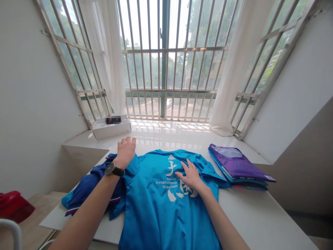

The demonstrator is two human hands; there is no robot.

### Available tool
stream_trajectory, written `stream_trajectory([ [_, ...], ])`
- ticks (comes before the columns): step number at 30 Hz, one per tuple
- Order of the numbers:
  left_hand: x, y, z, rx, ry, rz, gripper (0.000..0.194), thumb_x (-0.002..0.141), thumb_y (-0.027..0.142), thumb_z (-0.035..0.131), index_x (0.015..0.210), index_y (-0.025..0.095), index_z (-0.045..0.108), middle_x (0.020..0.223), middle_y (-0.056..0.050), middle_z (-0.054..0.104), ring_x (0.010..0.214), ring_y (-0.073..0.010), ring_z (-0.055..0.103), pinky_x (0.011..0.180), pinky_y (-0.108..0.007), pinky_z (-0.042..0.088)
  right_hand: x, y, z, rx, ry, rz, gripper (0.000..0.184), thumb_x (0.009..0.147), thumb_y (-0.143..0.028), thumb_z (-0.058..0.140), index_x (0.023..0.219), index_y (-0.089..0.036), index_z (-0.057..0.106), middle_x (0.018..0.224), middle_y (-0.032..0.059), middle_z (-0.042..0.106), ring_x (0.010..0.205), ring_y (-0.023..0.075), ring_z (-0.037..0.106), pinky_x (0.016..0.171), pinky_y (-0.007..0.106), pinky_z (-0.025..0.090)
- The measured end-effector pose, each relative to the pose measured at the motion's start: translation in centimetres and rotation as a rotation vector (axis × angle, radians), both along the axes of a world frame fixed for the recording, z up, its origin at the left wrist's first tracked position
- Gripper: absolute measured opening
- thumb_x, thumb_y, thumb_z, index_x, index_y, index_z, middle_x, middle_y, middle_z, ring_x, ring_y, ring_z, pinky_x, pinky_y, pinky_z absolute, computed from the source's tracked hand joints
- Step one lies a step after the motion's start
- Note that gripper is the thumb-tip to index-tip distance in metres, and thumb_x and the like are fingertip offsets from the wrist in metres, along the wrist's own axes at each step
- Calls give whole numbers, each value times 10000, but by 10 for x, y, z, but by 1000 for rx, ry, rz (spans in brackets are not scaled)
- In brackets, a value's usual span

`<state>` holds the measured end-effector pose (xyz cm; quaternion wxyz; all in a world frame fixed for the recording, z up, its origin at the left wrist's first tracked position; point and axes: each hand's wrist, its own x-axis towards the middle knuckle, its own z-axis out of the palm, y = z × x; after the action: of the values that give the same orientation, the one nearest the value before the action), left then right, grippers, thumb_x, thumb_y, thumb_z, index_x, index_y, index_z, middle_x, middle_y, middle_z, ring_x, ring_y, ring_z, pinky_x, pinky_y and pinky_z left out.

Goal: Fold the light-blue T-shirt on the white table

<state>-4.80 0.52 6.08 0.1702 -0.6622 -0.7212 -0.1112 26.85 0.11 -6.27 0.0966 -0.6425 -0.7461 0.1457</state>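
Shirt (156, 211) lies flat on the table (257, 215), not folded yet, your left hand (125, 151) and right hand (191, 176) at it, fingers spread. Folded stack (241, 167) looks done, rumpled pile (88, 187) doesn't tbh.

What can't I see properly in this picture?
In the head view:
Blue shirt: bottom hem cut off by the lower edge.
Left hand: its back hides the palm.
Watch: face too small to tell the time.
Dark thing on the white box: blurred into squares.
Red thing: cut off by the left edge.
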Motion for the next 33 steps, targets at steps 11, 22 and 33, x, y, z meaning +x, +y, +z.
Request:
stream_trajectory([
  [11,156,-13,-115,-290,-223,-419,505,990,442,377,1415,189,479,1551,-173,348,1436,-404,247,1104,-661,249,34,18,-17,184,89,30,545,923,-486,432,1339,-169,585,1444,128,527,1371,282,433,1128,415,344],
  [22,142,-7,-132,-265,-296,-484,584,992,530,287,1471,230,434,1557,-136,361,1457,-383,223,1153,-655,140,85,28,-15,347,-101,-281,589,906,-458,383,1359,-124,555,1458,172,478,1344,325,426,1093,449,372],
  [33,141,-5,-135,-280,-295,-491,613,991,558,248,1488,237,410,1573,-140,334,1465,-381,204,1157,-657,123,114,19,-4,317,-213,-312,559,825,-213,390,1347,-121,566,1432,171,519,1286,312,505,1055,426,415],
])
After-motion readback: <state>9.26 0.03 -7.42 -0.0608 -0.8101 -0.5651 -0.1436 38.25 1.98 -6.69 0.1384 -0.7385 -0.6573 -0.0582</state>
